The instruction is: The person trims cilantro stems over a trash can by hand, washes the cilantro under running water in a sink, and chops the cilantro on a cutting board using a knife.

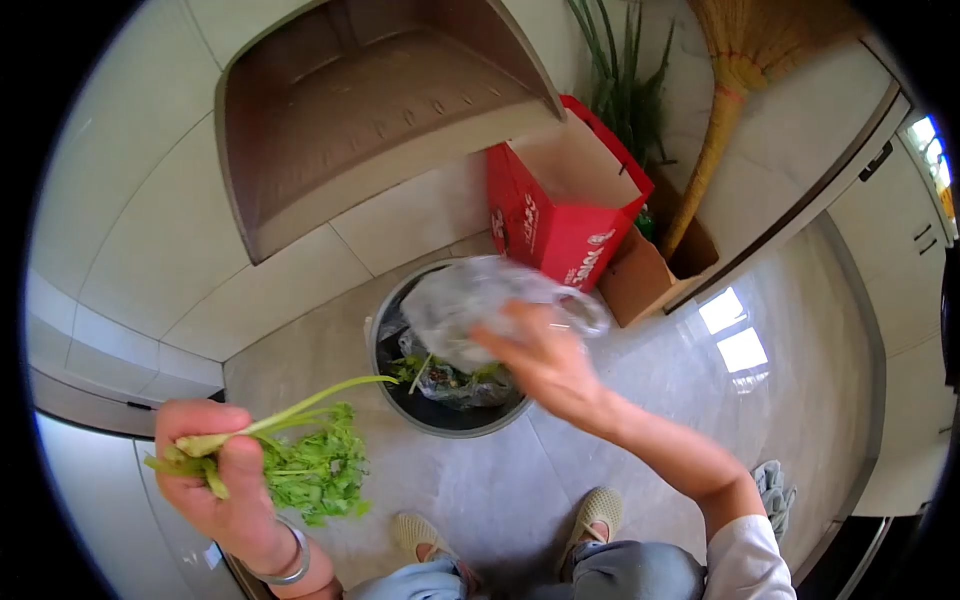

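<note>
My left hand [225,480] grips a bunch of leafy green herbs [315,465] by the stems; the leaves hang to the right and one long stalk points toward the bin. My right hand [545,360], blurred, is at a clear plastic bag [465,300] over the right part of a round dark bin [450,428]. Its fingers point left and overlap the bag; whether they grip it is smeared by motion. Inside the bin lie green scraps and crumpled plastic [455,385].
A brown dustpan [380,100] stands out from the tiled wall above the bin. Behind the bin are a red box [565,215], a cardboard box [640,275] holding a straw broom [715,130], and long green leaves [630,90]. My shoes [600,512] are below the bin.
</note>
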A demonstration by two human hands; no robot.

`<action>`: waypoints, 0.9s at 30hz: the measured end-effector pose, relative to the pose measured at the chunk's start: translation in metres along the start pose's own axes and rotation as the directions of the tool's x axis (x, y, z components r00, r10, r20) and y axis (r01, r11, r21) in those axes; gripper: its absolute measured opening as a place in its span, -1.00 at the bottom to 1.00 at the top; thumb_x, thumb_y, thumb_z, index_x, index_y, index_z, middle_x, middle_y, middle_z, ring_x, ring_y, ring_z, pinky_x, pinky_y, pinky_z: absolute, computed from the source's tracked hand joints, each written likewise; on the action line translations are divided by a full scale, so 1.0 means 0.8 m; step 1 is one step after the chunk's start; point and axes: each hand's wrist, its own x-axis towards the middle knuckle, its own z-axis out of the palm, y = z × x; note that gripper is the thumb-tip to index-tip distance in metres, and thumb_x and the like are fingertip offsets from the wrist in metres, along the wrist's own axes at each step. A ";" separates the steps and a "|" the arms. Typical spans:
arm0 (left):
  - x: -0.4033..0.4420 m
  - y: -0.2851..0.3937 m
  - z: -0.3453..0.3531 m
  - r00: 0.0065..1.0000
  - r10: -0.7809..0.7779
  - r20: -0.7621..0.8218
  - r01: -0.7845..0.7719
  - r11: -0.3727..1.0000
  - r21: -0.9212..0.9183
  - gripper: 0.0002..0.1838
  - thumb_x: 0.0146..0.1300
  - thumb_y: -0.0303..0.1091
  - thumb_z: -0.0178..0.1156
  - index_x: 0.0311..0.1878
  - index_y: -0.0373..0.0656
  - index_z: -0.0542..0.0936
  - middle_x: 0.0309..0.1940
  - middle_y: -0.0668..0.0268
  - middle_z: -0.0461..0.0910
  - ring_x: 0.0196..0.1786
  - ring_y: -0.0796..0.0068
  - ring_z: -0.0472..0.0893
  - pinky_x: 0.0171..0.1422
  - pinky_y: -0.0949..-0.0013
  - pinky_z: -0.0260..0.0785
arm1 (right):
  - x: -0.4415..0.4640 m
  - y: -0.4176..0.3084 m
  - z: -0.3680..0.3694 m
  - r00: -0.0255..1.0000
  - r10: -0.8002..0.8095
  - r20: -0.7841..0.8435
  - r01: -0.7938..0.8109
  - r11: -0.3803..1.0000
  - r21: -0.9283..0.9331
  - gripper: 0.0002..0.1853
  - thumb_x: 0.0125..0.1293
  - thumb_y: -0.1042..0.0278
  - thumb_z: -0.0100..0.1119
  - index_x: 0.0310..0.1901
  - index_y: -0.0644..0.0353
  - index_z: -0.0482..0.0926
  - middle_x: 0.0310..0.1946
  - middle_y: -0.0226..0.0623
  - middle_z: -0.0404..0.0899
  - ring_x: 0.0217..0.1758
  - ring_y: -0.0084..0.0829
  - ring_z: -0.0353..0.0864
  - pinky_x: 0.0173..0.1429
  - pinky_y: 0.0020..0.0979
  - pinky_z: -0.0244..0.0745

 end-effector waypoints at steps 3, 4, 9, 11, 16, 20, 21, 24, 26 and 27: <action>-0.001 0.013 0.006 0.999 0.038 0.033 -0.037 0.999 -0.032 -0.56 0.07 -0.04 0.47 -0.34 -0.23 0.54 -0.47 0.38 0.47 -0.42 0.64 0.38 -0.30 0.56 0.12 | 0.028 -0.008 0.093 0.883 0.026 0.468 0.077 0.977 -0.199 -0.50 0.06 0.39 0.20 0.13 0.01 0.56 0.08 -0.13 0.46 0.26 -0.07 0.34 0.31 0.02 0.23; 0.000 0.012 0.004 0.999 0.046 0.024 -0.045 0.999 -0.030 -0.56 0.07 -0.04 0.47 -0.34 -0.23 0.54 -0.47 0.38 0.47 -0.42 0.64 0.38 -0.30 0.56 0.12 | 0.021 -0.013 0.120 0.815 0.062 0.577 0.088 0.970 -0.229 -0.56 0.10 0.29 0.19 0.09 0.04 0.58 0.09 -0.13 0.48 0.31 -0.07 0.31 0.38 0.07 0.13; 0.004 0.004 0.004 1.000 0.000 -0.014 -0.002 0.995 -0.100 -0.59 0.05 -0.08 0.50 -0.34 -0.24 0.58 -0.50 0.41 0.49 -0.46 0.68 0.39 -0.32 0.60 0.15 | 0.033 0.001 0.203 0.559 0.050 0.828 -0.022 0.999 -0.046 -0.50 0.17 0.28 0.14 0.20 0.04 0.48 0.16 0.04 0.41 0.37 0.05 0.29 0.43 0.17 0.08; 0.006 0.002 0.003 1.000 -0.014 0.018 0.016 0.986 -0.167 -0.65 0.06 -0.19 0.51 -0.33 -0.25 0.60 -0.51 0.42 0.53 -0.47 0.71 0.42 -0.36 0.63 0.17 | 0.037 0.027 0.221 0.573 -0.033 0.819 0.031 0.999 0.019 -0.43 0.17 0.40 0.13 0.28 0.04 0.38 0.23 0.09 0.30 0.35 0.09 0.31 0.39 0.19 0.14; 0.006 0.001 -0.003 0.997 -0.043 0.069 0.058 0.973 -0.222 -0.73 0.07 -0.32 0.49 -0.31 -0.26 0.61 -0.50 0.39 0.55 -0.50 0.73 0.43 -0.42 0.64 0.16 | 0.071 0.022 0.168 0.558 -0.046 0.829 -0.167 0.972 0.166 -0.51 0.24 0.42 0.07 0.25 0.02 0.41 0.30 -0.02 0.26 0.36 0.00 0.31 0.35 0.22 0.17; 0.009 0.006 0.000 0.991 -0.079 0.111 0.107 0.957 -0.269 -0.80 0.09 -0.46 0.45 -0.29 -0.28 0.61 -0.51 0.40 0.55 -0.55 0.78 0.38 -0.49 0.66 0.10 | 0.055 0.041 0.173 0.729 -0.268 0.630 0.465 0.869 -0.168 -0.67 0.14 0.32 0.22 -0.01 -0.03 0.64 0.24 -0.18 0.33 0.34 -0.17 0.33 0.42 0.07 0.10; 0.011 0.005 0.002 0.991 -0.076 0.111 0.103 0.958 -0.269 -0.80 0.09 -0.46 0.45 -0.29 -0.28 0.61 -0.51 0.40 0.55 -0.55 0.78 0.38 -0.49 0.66 0.10 | 0.065 0.023 0.145 0.673 -0.220 0.706 0.522 0.818 -0.242 -0.71 0.10 0.25 0.27 -0.09 -0.08 0.68 0.15 -0.25 0.37 0.29 -0.26 0.34 0.44 -0.03 0.03; 0.013 0.001 0.005 0.990 -0.049 0.134 0.082 0.963 -0.258 -0.83 0.09 -0.52 0.42 -0.28 -0.30 0.61 -0.52 0.41 0.54 -0.56 0.80 0.35 -0.50 0.66 0.08 | 0.066 0.006 0.108 0.782 -0.265 0.564 0.386 0.916 -0.105 -0.63 0.05 0.25 0.33 -0.04 -0.04 0.61 0.07 -0.25 0.40 0.19 -0.25 0.37 0.43 -0.05 0.06; 0.014 0.001 0.006 0.986 -0.050 0.156 0.086 0.968 -0.237 -0.84 0.10 -0.56 0.39 -0.27 -0.30 0.61 -0.53 0.41 0.55 -0.56 0.81 0.34 -0.50 0.66 0.08 | 0.064 -0.006 0.074 0.848 -0.209 0.487 0.253 0.967 -0.025 -0.61 0.05 0.27 0.33 -0.03 0.02 0.59 0.05 -0.20 0.39 0.18 -0.22 0.38 0.39 -0.06 0.14; 0.015 0.000 0.005 0.987 -0.048 0.155 0.084 0.968 -0.237 -0.84 0.10 -0.56 0.39 -0.27 -0.30 0.61 -0.53 0.41 0.55 -0.56 0.81 0.34 -0.50 0.66 0.08 | 0.063 -0.009 0.065 0.899 -0.137 0.416 0.119 0.990 0.070 -0.59 0.04 0.28 0.33 -0.02 0.08 0.56 0.03 -0.15 0.38 0.18 -0.19 0.39 0.35 -0.06 0.22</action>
